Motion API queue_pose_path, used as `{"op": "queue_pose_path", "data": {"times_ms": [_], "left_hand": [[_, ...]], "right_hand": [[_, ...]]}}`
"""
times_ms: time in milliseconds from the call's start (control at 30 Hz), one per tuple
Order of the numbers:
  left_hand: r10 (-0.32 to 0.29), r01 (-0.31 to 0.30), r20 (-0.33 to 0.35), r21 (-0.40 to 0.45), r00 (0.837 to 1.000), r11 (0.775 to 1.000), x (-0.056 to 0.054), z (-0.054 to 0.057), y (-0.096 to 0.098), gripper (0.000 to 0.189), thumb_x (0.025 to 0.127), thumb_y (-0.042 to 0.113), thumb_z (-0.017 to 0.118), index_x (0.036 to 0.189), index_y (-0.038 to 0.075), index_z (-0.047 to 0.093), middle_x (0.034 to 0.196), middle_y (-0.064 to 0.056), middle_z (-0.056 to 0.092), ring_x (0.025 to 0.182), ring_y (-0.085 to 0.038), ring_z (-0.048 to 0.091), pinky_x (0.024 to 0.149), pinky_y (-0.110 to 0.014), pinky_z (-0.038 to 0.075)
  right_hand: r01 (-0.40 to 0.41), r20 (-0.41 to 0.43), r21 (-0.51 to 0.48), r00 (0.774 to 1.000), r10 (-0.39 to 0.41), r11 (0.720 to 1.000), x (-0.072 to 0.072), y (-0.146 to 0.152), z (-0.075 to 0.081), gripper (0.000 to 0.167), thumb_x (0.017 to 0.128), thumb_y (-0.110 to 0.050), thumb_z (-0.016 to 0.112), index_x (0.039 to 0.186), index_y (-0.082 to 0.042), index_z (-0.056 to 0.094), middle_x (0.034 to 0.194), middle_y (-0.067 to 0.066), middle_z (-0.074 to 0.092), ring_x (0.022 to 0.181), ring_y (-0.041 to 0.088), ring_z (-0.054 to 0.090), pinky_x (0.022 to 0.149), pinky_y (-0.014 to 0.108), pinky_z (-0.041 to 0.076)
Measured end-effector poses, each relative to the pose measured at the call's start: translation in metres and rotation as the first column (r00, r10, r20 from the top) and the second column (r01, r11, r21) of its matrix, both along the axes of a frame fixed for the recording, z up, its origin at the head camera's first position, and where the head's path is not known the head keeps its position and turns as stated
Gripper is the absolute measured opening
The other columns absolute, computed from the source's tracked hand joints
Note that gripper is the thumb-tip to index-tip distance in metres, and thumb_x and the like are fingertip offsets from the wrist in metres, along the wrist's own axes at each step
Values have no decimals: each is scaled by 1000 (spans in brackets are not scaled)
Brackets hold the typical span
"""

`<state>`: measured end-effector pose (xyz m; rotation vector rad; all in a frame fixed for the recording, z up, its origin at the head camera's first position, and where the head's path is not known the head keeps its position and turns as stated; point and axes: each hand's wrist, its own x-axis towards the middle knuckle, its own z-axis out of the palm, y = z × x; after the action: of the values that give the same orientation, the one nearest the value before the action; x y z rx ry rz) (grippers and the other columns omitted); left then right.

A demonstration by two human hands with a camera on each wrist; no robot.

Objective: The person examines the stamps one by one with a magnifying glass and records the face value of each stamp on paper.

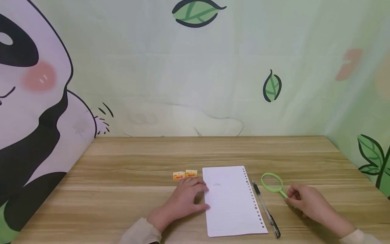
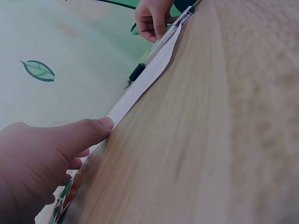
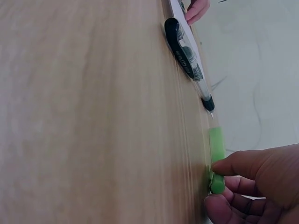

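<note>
A white lined sheet of loose-leaf paper (image 1: 231, 210), punched with holes down its right edge, lies on the table with faint writing near its top. My left hand (image 1: 184, 198) rests at its left edge, thumb and fingertips touching the paper. In the left wrist view, the thumb (image 2: 93, 130) presses on that edge. My right hand (image 1: 309, 200) pinches the handle of a green magnifying glass (image 1: 281, 190) between thumb and fingers. In the right wrist view, the green handle (image 3: 217, 149) lies close along the tabletop. Between paper and magnifying glass lies an uncapped black-and-clear pen (image 1: 265, 206).
Two small orange-and-yellow printed cards (image 1: 191, 173) lie just beyond my left fingertips. The wood-grain table (image 1: 137, 156) ends at a pale cloth backdrop (image 1: 146, 78) with leaf drawings and a panda (image 1: 30, 112) at the left.
</note>
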<state>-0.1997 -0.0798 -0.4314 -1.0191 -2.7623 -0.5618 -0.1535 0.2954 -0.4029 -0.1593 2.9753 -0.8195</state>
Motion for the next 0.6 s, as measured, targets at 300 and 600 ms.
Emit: {"op": "queue_pose_path", "data": {"times_ms": [300, 600], "left_hand": [[-2, 2, -10, -7, 1000, 1000, 0, 1, 0, 41, 78, 43, 76, 108, 17, 67, 121, 2, 62, 120, -19, 53, 108, -47, 37], [-4, 4, -13, 0, 1000, 1000, 0, 1, 0, 41, 77, 42, 77, 108, 17, 67, 121, 2, 62, 120, -19, 53, 108, -46, 37]], "right_hand": [[-39, -102, 117, 993, 51, 992, -5, 3, 6, 13, 83, -19, 71, 82, -12, 60, 69, -5, 54, 59, 1, 41, 52, 19, 37], [-61, -155, 56, 985, 69, 997, -11, -5, 24, 8, 87, -19, 67, 85, -12, 63, 74, -5, 58, 62, -1, 45, 53, 19, 39]]}}
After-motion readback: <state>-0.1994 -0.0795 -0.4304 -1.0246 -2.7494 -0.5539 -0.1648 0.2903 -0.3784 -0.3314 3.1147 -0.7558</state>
